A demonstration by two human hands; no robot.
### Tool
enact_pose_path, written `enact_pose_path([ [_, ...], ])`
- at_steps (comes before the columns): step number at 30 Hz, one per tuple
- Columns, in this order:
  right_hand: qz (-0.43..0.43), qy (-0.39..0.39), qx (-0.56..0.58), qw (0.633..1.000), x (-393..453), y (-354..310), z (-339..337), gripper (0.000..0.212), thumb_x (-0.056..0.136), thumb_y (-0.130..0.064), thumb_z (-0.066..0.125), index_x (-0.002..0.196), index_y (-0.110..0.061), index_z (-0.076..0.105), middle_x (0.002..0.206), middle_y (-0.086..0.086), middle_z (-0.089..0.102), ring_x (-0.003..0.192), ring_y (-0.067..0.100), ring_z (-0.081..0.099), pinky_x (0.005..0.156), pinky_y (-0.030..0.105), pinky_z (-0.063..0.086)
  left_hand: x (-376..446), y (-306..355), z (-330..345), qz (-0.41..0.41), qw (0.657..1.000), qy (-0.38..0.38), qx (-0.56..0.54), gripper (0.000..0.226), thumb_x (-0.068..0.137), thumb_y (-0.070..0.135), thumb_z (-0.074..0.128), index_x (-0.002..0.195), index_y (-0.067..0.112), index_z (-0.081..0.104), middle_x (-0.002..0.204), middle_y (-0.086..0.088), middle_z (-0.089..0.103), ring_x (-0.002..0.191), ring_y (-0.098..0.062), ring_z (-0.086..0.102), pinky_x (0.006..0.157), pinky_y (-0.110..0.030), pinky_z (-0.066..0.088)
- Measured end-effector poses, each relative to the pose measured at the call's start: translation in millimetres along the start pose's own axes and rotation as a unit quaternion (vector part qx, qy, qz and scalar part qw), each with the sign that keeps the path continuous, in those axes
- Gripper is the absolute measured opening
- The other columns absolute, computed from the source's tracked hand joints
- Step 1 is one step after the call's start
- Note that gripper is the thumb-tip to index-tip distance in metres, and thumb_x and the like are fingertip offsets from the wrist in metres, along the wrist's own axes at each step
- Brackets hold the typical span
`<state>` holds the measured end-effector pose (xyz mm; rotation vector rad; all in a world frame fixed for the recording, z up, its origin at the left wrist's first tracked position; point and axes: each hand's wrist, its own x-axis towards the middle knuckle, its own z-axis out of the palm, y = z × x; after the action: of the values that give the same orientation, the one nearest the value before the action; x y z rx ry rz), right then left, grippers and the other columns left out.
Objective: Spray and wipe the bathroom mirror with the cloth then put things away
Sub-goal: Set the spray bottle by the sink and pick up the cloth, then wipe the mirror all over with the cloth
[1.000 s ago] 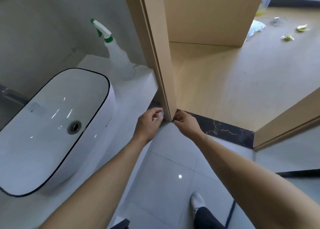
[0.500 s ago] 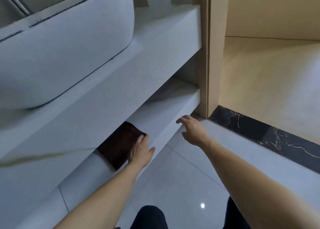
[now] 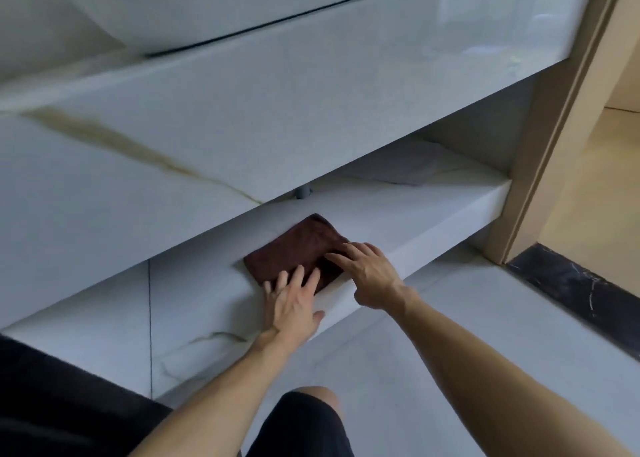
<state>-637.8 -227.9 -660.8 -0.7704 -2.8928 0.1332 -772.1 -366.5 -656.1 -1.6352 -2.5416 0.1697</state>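
Note:
A folded dark brown cloth (image 3: pixel 294 245) lies on the white lower shelf (image 3: pixel 433 214) under the vanity counter. My left hand (image 3: pixel 294 297) rests flat with straight fingers on the cloth's near edge. Beside it, my right hand (image 3: pixel 367 269) lays its fingertips on the cloth's right corner. Neither hand grips the cloth. The mirror and the spray bottle are out of view.
The white basin (image 3: pixel 207 3) sits on the marble counter front (image 3: pixel 277 110) above the shelf. A grey drain pipe (image 3: pixel 303 191) shows behind the cloth. A wooden door frame (image 3: pixel 554 127) stands at right, with a black threshold (image 3: pixel 571 290) on the tiled floor.
The view has dropped from above the counter to the shelf below it. Both hands have moved onto the brown cloth; the right one came in from the shelf's right end.

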Motion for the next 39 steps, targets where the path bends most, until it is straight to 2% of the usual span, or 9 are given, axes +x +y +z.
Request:
enact_pose_path([
  [3, -0.026, 0.022, -0.034, 0.999, -3.1, -0.6, -4.4, 0.074, 0.082, -0.018, 0.069, 0.148, -0.034, 0.040, 0.146, -0.004, 0.044, 0.130, 0.022, 0.043, 0.115, 0.034, 0.028, -13.2, -4.0, -4.6, 0.039, 0.998, 0.045, 0.004, 0.064, 0.085, 0.022, 0.067, 0.145, 0.031, 0.046, 0.132, 0.003, 0.056, 0.112, -0.026, 0.053, 0.093, -0.048, 0.044],
  [7, -0.048, 0.022, -0.052, 0.997, -5.9, -4.1, -18.9, 0.055, 0.081, -0.027, 0.074, 0.132, -0.030, 0.052, 0.129, -0.002, 0.055, 0.118, 0.023, 0.050, 0.095, 0.035, 0.042, -18.2, -5.7, -15.3, 0.070, 0.995, 0.063, -0.029, 0.048, 0.087, 0.004, 0.056, 0.128, 0.027, 0.064, 0.110, 0.005, 0.069, 0.100, -0.024, 0.062, 0.083, -0.040, 0.051],
  [9, -0.053, 0.033, -0.050, 0.997, -13.6, -7.9, -21.2, 0.044, 0.082, -0.028, 0.073, 0.123, -0.026, 0.057, 0.121, 0.001, 0.057, 0.112, 0.024, 0.053, 0.086, 0.037, 0.045, -24.2, -2.0, -23.3, 0.081, 0.994, 0.059, -0.043, 0.043, 0.088, 0.003, 0.050, 0.118, 0.027, 0.068, 0.101, 0.006, 0.071, 0.095, -0.023, 0.064, 0.078, -0.037, 0.052],
  [14, -0.009, 0.070, 0.006, 0.998, -40.4, 2.2, -30.5, 0.027, 0.094, -0.020, 0.054, 0.120, -0.021, 0.061, 0.113, 0.001, 0.060, 0.106, 0.022, 0.054, 0.072, 0.037, 0.052, -22.8, 17.0, -55.1, 0.134, 0.989, 0.038, -0.050, 0.038, 0.096, 0.007, 0.032, 0.119, 0.028, 0.055, 0.110, 0.003, 0.060, 0.110, -0.021, 0.058, 0.088, -0.037, 0.043],
  [20, 0.065, 0.162, 0.017, 0.984, -71.7, 59.0, -96.2, 0.008, 0.102, -0.023, 0.051, 0.102, -0.018, 0.057, 0.092, -0.002, 0.059, 0.085, 0.020, 0.054, 0.057, 0.042, 0.052, 8.7, 70.1, -139.1, 0.211, 0.969, 0.104, -0.079, 0.021, 0.105, 0.018, 0.035, 0.113, 0.022, 0.054, 0.104, -0.003, 0.060, 0.096, -0.027, 0.064, 0.068, -0.033, 0.036],
  [24, 0.120, 0.213, 0.039, 0.969, -105.6, 108.0, -154.6, 0.012, 0.091, -0.009, 0.059, 0.098, -0.019, 0.060, 0.091, -0.004, 0.058, 0.082, 0.019, 0.054, 0.064, 0.040, 0.052, 27.9, 114.5, -188.4, 0.246, 0.957, 0.105, -0.109, 0.027, 0.098, 0.006, 0.033, 0.108, 0.021, 0.054, 0.102, -0.002, 0.062, 0.093, -0.031, 0.064, 0.071, -0.036, 0.044],
  [30, 0.178, 0.302, 0.114, 0.929, -157.2, 166.4, -285.5, 0.026, 0.080, -0.011, 0.076, 0.092, -0.032, 0.067, 0.087, -0.023, 0.065, 0.086, -0.004, 0.061, 0.071, 0.007, 0.043, 49.3, 168.9, -290.8, 0.318, 0.917, 0.173, -0.169, 0.025, 0.097, 0.007, 0.036, 0.103, 0.026, 0.050, 0.092, 0.003, 0.059, 0.082, -0.027, 0.065, 0.067, -0.033, 0.044],
  [36, 0.228, 0.349, 0.130, 0.900, -152.6, 173.3, -449.2, 0.015, 0.080, -0.012, 0.079, 0.092, -0.022, 0.076, 0.085, -0.017, 0.068, 0.080, -0.001, 0.063, 0.069, 0.011, 0.047, 82.3, 172.2, -465.5, 0.306, 0.895, 0.180, -0.271, 0.009, 0.100, 0.021, 0.052, 0.101, 0.023, 0.061, 0.089, 0.009, 0.067, 0.072, -0.008, 0.055, 0.063, -0.013, 0.036],
  [39, 0.228, 0.357, 0.113, 0.899, -126.1, 163.2, -539.2, 0.013, 0.079, -0.018, 0.080, 0.090, -0.023, 0.076, 0.086, -0.014, 0.068, 0.082, 0.005, 0.059, 0.071, 0.021, 0.046, 100.6, 144.2, -562.0, 0.275, 0.900, 0.165, -0.294, 0.005, 0.093, 0.020, 0.062, 0.092, 0.019, 0.067, 0.083, 0.003, 0.070, 0.076, -0.016, 0.064, 0.069, -0.028, 0.052],
])
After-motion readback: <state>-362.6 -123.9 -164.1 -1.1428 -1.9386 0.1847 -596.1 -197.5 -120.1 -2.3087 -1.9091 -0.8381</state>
